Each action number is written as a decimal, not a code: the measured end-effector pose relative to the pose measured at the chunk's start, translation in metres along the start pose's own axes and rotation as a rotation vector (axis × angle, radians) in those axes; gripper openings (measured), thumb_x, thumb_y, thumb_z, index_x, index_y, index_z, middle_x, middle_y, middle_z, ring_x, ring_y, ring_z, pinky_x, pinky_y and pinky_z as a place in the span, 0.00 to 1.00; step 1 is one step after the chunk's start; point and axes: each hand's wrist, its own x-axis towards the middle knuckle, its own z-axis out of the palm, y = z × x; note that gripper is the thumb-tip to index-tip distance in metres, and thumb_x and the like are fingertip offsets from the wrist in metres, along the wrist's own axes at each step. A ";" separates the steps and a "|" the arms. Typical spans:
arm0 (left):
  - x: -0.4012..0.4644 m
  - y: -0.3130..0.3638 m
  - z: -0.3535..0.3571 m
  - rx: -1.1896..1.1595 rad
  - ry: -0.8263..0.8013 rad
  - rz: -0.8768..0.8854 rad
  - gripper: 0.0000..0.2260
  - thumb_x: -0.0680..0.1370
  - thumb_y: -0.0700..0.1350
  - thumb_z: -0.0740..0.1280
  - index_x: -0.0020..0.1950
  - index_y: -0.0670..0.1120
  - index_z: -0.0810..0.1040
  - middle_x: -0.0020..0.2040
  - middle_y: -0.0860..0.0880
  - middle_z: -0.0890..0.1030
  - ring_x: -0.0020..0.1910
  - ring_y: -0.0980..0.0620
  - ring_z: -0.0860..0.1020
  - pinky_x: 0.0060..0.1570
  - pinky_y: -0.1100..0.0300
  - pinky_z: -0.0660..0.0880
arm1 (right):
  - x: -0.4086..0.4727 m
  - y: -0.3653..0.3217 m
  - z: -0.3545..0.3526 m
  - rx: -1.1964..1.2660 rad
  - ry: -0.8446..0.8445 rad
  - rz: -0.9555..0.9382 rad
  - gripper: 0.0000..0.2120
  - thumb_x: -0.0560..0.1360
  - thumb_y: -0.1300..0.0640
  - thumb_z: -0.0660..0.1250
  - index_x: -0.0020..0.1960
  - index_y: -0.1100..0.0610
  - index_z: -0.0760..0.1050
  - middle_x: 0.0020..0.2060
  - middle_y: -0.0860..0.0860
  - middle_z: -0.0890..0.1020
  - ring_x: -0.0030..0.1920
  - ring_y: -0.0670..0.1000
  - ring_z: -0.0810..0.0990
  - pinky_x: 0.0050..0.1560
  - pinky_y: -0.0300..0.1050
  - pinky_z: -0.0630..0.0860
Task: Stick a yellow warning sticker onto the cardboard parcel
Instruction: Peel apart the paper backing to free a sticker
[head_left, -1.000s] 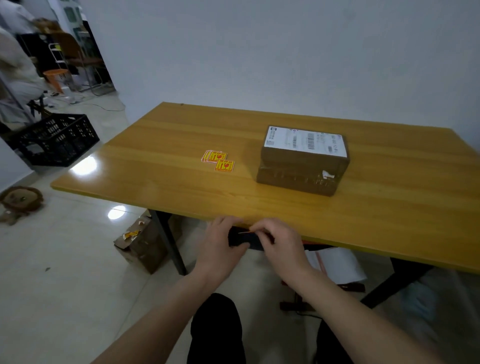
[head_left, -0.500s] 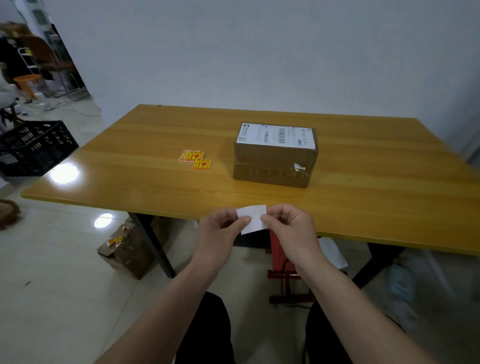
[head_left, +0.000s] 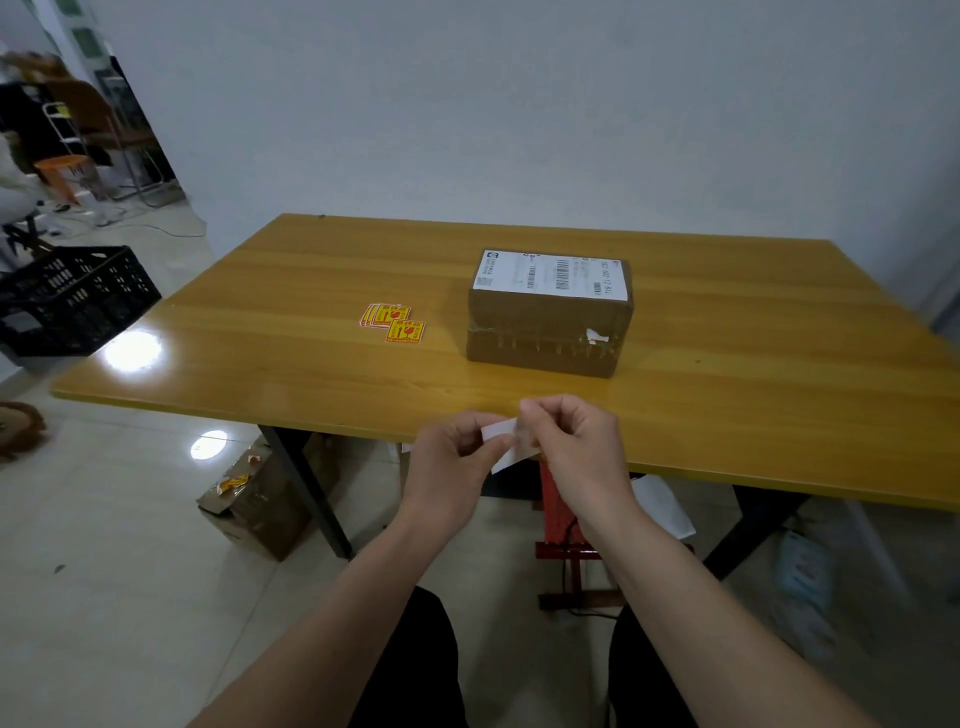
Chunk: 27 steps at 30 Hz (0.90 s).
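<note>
Both hands up just short of the tabletop's (head_left: 727, 395) near edge, mid-width. Left hand (head_left: 452, 462) and right hand (head_left: 571, 441) both pinch the same small white slip (head_left: 501, 441), each grip clamped on it w/ thumb and fingertips, left on the lower-left part, right on the top-right corner. Looks like a sticker seen from its white back, prob. being peeled, but the yellow face isn't visible, so can't confirm.

Key relation: the cardboard parcel (head_left: 545, 332) sits straight ahead of the grip, toward the far edge and a touch right, mid-tabletop. Its long axis runs left-right, parallel to the near edge. Shipping label (head_left: 553, 275) covers most of the top; the brown front face is turned toward the hands. Right hand is the nearer one to it, by a little.

Spare yellow warning stickers (head_left: 395, 322) lie in a small overlapping bunch left of the parcel, apart from it, untouched.

Containers: black crate (head_left: 72, 301) on the floor off the left edge, contents unclear. An open cardboard box (head_left: 260, 499) under the tabletop w/ yellow scraps on it.
</note>
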 end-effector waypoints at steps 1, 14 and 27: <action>-0.001 0.001 0.001 0.016 -0.001 0.009 0.06 0.75 0.39 0.69 0.47 0.47 0.84 0.38 0.47 0.85 0.35 0.52 0.81 0.37 0.62 0.77 | 0.000 0.000 0.001 0.009 0.006 0.001 0.08 0.75 0.56 0.67 0.41 0.59 0.80 0.34 0.55 0.81 0.37 0.50 0.78 0.43 0.46 0.77; -0.004 0.004 0.004 -0.072 0.001 0.009 0.07 0.76 0.40 0.67 0.49 0.49 0.84 0.43 0.54 0.85 0.42 0.62 0.81 0.40 0.72 0.74 | -0.006 0.002 0.001 0.062 -0.048 -0.018 0.07 0.77 0.61 0.65 0.44 0.52 0.79 0.32 0.49 0.79 0.33 0.43 0.77 0.37 0.37 0.72; -0.003 0.001 0.007 -0.115 0.028 -0.044 0.08 0.75 0.40 0.68 0.47 0.51 0.84 0.41 0.51 0.86 0.41 0.52 0.81 0.40 0.60 0.76 | -0.006 0.004 0.003 0.050 -0.041 0.000 0.06 0.76 0.60 0.66 0.44 0.51 0.79 0.36 0.54 0.81 0.36 0.48 0.78 0.35 0.40 0.74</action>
